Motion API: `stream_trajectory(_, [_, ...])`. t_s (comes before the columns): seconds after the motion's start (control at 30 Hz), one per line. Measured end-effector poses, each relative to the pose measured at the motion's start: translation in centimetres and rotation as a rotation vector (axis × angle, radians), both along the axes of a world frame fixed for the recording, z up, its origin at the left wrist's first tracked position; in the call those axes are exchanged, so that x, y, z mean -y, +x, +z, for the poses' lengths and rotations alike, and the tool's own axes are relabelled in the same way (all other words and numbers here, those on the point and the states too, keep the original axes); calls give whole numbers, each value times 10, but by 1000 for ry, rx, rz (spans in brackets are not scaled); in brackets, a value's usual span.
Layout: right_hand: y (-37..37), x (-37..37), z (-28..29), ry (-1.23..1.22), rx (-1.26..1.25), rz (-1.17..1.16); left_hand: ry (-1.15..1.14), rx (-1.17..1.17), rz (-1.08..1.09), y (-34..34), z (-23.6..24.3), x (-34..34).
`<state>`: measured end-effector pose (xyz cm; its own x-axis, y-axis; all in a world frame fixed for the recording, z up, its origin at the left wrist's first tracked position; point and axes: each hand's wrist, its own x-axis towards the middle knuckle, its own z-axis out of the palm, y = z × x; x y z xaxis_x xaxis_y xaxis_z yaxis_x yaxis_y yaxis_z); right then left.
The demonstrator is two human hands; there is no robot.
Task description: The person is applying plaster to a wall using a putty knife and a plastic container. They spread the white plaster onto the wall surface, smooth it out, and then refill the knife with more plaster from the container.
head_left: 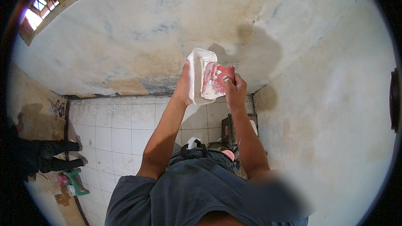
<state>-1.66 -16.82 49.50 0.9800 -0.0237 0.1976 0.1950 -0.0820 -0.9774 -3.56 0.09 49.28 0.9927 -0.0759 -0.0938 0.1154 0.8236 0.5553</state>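
In front of me my left hand grips the left side of a white plastic tub, its walls smeared with pale putty. A flat red putty spreader, crusted with white along its face, is pinched in my right hand, thumb on its near side. The spreader's left edge lies at the tub's right side, overlapping the rim. Most of the fingers of my left hand are hidden behind the tub.
A patchy, stained wall rises ahead, with a window at upper left. Another person stands at far left near a green stool. A dark box and a pink container sit on the tiled floor by my right arm.
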Motion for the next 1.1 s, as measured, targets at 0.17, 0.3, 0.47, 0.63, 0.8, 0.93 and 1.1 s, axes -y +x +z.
stream_trajectory(0.17, [0,0,-2,-62,-30,37,29,-34,-22,7,-6,15])
stream_trajectory(0.3, [4,0,-9,-18,-5,63,111,-75,-20,13,-15,25])
stream_trajectory(0.47, [5,1,-16,-5,-62,100,259,-69,-61,11,-13,23])
stream_trajectory(0.63, [2,0,-8,277,-178,266,277,-96,-2,17,-24,25])
stream_trajectory(0.8, [0,0,-9,401,-193,296,245,-109,-5,16,-23,25])
stream_trajectory(0.93, [-4,-1,-10,491,-182,308,269,-104,-28,13,-20,21])
stream_trajectory(1.1, [-4,-2,-9,484,-175,263,362,-120,-26,8,-9,18])
